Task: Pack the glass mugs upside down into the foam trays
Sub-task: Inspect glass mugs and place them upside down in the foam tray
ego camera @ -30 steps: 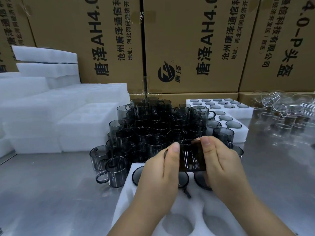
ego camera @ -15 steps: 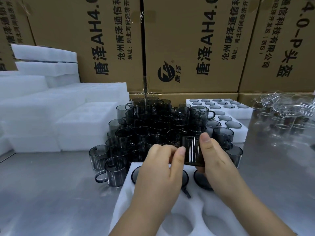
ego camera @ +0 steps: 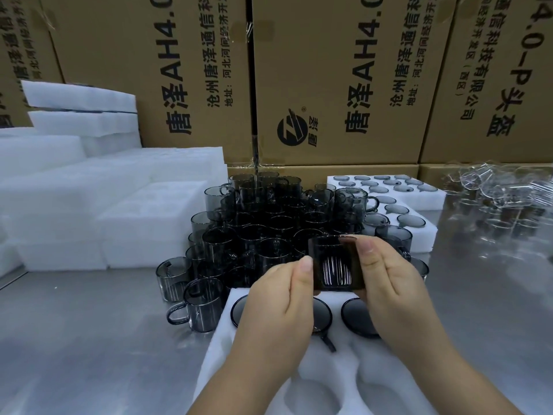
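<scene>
Head — mug (ego camera: 335,266) between hands (ego camera: 278,304) (ego camera: 392,289)

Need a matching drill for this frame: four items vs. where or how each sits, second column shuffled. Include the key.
Column A
1. held mug
2. clear glassware
3. spare foam blocks
4. packed mugs

Column B
a. stacked at the left
b. upside down in the near foam tray
c. pinched between left hand and right hand
d. heaped at the far right

Pairs: 1-c, 2-d, 3-a, 4-b
</scene>
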